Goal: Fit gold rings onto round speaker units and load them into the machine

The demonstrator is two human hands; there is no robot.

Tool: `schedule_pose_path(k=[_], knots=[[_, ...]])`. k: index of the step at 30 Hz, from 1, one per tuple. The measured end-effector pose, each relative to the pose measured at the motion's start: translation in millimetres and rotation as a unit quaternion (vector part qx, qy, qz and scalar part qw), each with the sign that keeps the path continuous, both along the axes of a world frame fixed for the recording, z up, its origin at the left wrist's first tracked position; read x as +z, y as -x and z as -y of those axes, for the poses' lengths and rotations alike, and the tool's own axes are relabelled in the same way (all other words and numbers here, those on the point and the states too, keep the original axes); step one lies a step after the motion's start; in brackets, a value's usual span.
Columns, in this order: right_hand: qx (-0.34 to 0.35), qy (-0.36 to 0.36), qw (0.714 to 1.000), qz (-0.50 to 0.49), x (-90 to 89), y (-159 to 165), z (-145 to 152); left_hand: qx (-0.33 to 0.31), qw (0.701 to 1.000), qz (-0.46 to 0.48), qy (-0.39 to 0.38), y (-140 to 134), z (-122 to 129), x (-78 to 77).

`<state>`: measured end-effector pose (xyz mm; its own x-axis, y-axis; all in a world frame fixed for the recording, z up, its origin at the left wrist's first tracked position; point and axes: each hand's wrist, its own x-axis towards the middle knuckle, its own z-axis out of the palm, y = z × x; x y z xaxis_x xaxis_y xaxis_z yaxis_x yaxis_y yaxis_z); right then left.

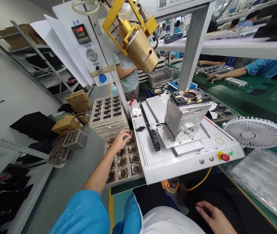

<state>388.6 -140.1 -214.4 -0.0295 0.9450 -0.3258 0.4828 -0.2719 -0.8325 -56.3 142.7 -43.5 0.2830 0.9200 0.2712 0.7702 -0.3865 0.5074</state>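
My left hand [121,139] is over the far end of a clear plastic tray [128,178] filled with round, dark, gold-rimmed watch cases [122,172]. Its thumb and fingers pinch the rim of one watch case [130,133], partly hidden by the fingers. Low in the view, near my lap, my right hand [213,214] hangs with loosely bent fingers and holds nothing visible. In front of me stands a white press machine [153,167]. A black fixture [189,96] with a gold ring sits on its metal block, and a brass-coloured cylinder [142,52] hangs above.
Stacked trays [108,113] of dark parts stand beyond the watch case tray. A red emergency button [225,157] sits on the machine's front edge. To the right are a white fan [253,132] and clear plastic trays [265,178]. Other people work behind.
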Motion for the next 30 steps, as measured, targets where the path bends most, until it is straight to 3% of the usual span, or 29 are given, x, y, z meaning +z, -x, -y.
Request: schedule_pose_path(k=[3,5,7,9,12,14,15,19,22,26,30], knots=[[0.012,-0.002,1.000,-0.018,57.1,-13,-15,-0.023,0.998,0.036,-0.036,-11,17,18.1],[0.026,-0.043,0.999,-0.017,112.0,-22,-37,-0.056,0.994,0.073,-0.060,-24,28,33.3],[0.028,-0.148,0.989,0.011,176.5,-28,-70,-0.100,0.983,0.124,-0.091,-40,38,49.5],[0.016,-0.318,0.945,0.079,243.9,-26,-111,-0.133,0.968,0.172,-0.126,-58,46,65.3],[0.029,-0.528,0.833,0.160,331.9,-12,-178,-0.140,0.951,0.218,-0.166,-85,53,86.2],[0.093,-0.569,0.790,0.209,373.0,-3,-221,-0.134,0.942,0.242,-0.188,-100,56,97.7],[0.131,-0.551,0.790,0.236,387.8,1,-239,-0.131,0.939,0.248,-0.199,-106,57,103.1],[0.252,-0.392,0.833,0.298,420.5,2,-285,-0.138,0.933,0.232,-0.239,-119,58,125.6],[0.281,-0.367,0.838,0.290,431.5,-1,-296,-0.152,0.932,0.219,-0.247,-125,52,145.8],[0.260,-0.370,0.864,0.220,430.6,-2,-297,-0.169,0.929,0.222,-0.241,-141,30,176.1],[0.162,-0.448,0.878,0.037,410.8,-6,-288,-0.192,0.941,0.170,-0.221,-173,-2,204.5]])
